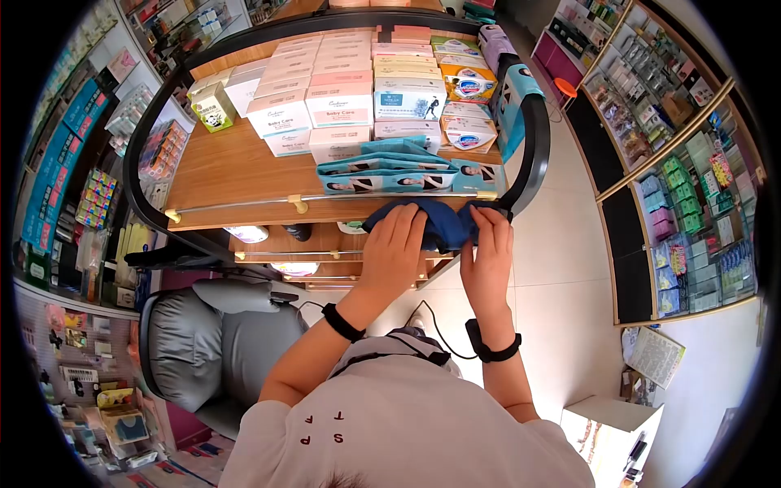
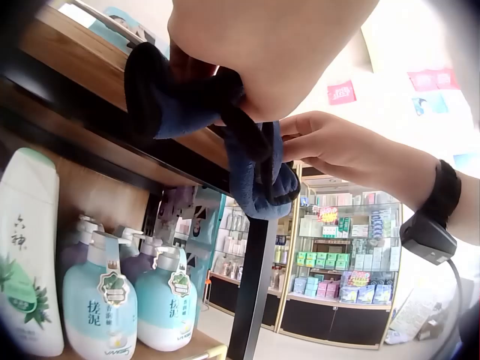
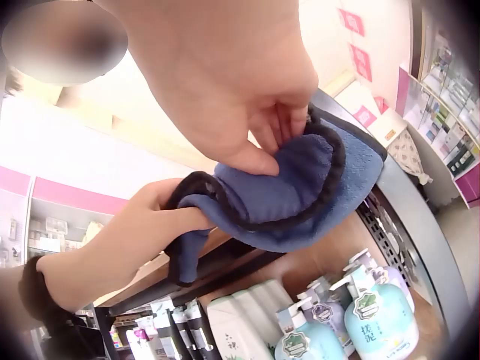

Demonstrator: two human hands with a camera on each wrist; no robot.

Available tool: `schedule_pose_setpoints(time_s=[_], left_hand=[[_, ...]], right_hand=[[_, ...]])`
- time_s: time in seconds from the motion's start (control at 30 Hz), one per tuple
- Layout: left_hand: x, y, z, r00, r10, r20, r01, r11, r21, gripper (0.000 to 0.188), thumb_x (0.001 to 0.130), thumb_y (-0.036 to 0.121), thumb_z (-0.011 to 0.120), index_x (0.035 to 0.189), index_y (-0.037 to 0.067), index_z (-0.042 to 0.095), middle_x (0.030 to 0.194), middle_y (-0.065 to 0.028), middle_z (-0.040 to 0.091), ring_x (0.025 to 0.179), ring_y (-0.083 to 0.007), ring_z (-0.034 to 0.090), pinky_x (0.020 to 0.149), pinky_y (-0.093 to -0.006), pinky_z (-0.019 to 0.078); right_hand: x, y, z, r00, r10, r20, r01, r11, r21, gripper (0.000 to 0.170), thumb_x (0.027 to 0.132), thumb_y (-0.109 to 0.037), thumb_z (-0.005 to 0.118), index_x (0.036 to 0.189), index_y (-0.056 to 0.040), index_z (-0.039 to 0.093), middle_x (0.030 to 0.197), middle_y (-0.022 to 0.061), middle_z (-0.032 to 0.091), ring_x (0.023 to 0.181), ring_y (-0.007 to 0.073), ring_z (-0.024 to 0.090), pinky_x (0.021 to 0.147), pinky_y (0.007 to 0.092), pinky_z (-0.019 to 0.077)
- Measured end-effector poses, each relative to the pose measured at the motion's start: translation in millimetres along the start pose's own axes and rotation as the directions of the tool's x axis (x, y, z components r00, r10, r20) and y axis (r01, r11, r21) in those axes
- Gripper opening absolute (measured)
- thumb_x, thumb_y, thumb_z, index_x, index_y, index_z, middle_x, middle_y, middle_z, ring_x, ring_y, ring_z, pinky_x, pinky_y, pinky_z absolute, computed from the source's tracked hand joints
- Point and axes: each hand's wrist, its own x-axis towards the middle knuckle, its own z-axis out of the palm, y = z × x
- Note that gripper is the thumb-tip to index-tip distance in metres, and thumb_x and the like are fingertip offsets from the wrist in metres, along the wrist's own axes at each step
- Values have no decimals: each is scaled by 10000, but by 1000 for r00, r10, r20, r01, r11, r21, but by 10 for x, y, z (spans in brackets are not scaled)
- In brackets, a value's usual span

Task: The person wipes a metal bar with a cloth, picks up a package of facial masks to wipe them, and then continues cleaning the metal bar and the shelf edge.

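Observation:
A dark blue cloth with black edging [image 1: 439, 226] [image 2: 244, 166] [image 3: 300, 180] lies bunched at the front right corner of the wooden shelf top [image 1: 236, 175]. My left hand [image 1: 394, 250] [image 2: 262, 45] [image 3: 127, 232] grips its left part, with the fingers over the cloth. At its right part, my right hand [image 1: 488, 260] [image 2: 337, 146] [image 3: 232, 82] pinches the fabric between thumb and curled fingers. Part of the cloth hangs over the edge. Just behind it stand teal packets [image 1: 390, 172].
Stacked Baby Care boxes [image 1: 342, 102] and soap packs [image 1: 470, 81] stand on the shelf top. Pump bottles [image 2: 101, 300] [image 3: 375, 315] fill the shelf below. A grey chair [image 1: 244, 342] is at the left, a glass cabinet [image 1: 691, 195] at the right. A dark cable [image 1: 435, 325] hangs near the body.

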Motion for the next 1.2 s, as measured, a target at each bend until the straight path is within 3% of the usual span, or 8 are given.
schedule_pose_setpoints(time_s=[0.1, 0.2, 0.37, 0.5, 0.6, 0.9, 1.2], left_hand=[[-76, -87, -26, 999, 18, 31, -19, 999, 31, 606, 732, 63, 739, 1326, 14, 628, 1370, -168, 608, 1272, -384, 607, 1038, -492, 507], [-199, -211, -158, 1000, 7, 25, -9, 996, 88, 605, 724, 44, 725, 1320, 11, 631, 1379, -170, 611, 1275, -384, 606, 1038, -495, 505], [-395, -483, -510, 993, -104, -62, 115, 969, 217, 576, 723, -12, 669, 1298, -3, 644, 1382, -180, 612, 1282, -397, 603, 1052, -509, 496], [-567, -756, -779, 973, -202, -110, 227, 924, 307, 580, 710, -51, 652, 1289, -22, 639, 1368, -195, 624, 1274, -422, 597, 1051, -515, 496], [-648, -905, -920, 964, -216, -153, 258, 899, 354, 587, 701, -72, 654, 1287, -28, 636, 1366, -200, 628, 1264, -429, 600, 1066, -517, 482], [-634, -857, -760, 954, -203, -221, 262, 922, 286, 533, 707, -41, 660, 1240, -34, 668, 1337, -198, 654, 1263, -425, 610, 1065, -532, 488], [-239, -314, -142, 991, -49, -122, 60, 995, 85, 524, 735, 51, 677, 1254, -24, 670, 1330, -197, 657, 1250, -412, 627, 1065, -540, 495]], right_hand=[[-32, -84, 40, 999, 14, 35, -17, 998, 69, 492, 835, 150, 626, 1313, 36, 636, 1326, 148, 618, 1223, 411, 588, 1054, 501, 504], [26, -141, 64, 995, -78, 61, 74, 995, 66, 474, 836, 126, 654, 1301, 40, 636, 1330, 147, 632, 1232, 396, 611, 1052, 482, 516], [160, -399, 225, 962, -190, 197, 152, 969, 196, 445, 829, 57, 722, 1266, 28, 645, 1317, 134, 653, 1213, 361, 648, 1038, 456, 531], [204, -704, 582, 929, -331, 164, 291, 929, 228, 478, 817, 37, 731, 1285, -1, 645, 1318, 126, 658, 1217, 346, 646, 1042, 449, 530], [199, -882, 800, 919, -368, 139, 314, 899, 304, 492, 816, 39, 726, 1299, -12, 644, 1330, 118, 659, 1227, 339, 641, 1065, 446, 515], [133, -731, 710, 946, -293, 137, 236, 915, 327, 479, 826, 37, 719, 1294, -32, 647, 1356, 110, 653, 1246, 334, 635, 1067, 460, 497], [30, -37, 318, 997, -69, 37, 63, 988, 138, 466, 794, 92, 712, 1236, -47, 665, 1318, 119, 692, 1228, 348, 637, 1052, 456, 462]])
